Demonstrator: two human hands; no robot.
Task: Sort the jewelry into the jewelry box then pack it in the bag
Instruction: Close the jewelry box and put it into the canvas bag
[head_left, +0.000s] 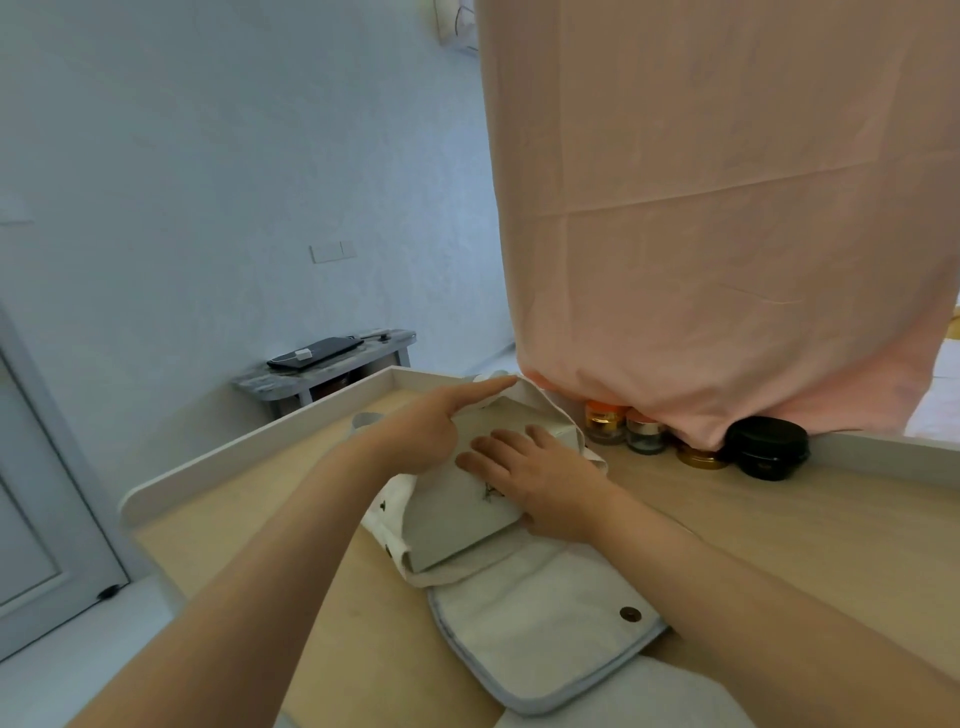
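A white fabric bag (540, 623) lies on the wooden table with its snap flap open toward me. A pale grey jewelry box (457, 514), lid closed, sits partly inside the bag's mouth, its near end sticking out. My right hand (540, 478) presses flat on the box's top with straight fingers, thumb against its near edge. My left hand (421, 431) holds the bag's left side at the opening, index finger stretched along the far rim. The other left fingers curl out of sight behind the fabric.
Two small glass jars (623, 428), a gold lid (701, 457) and a black round case (766, 452) stand at the back right under a hanging pink cloth (727, 208). A raised white rim (260, 441) borders the table. A grey bench with a phone (322, 353) stands behind.
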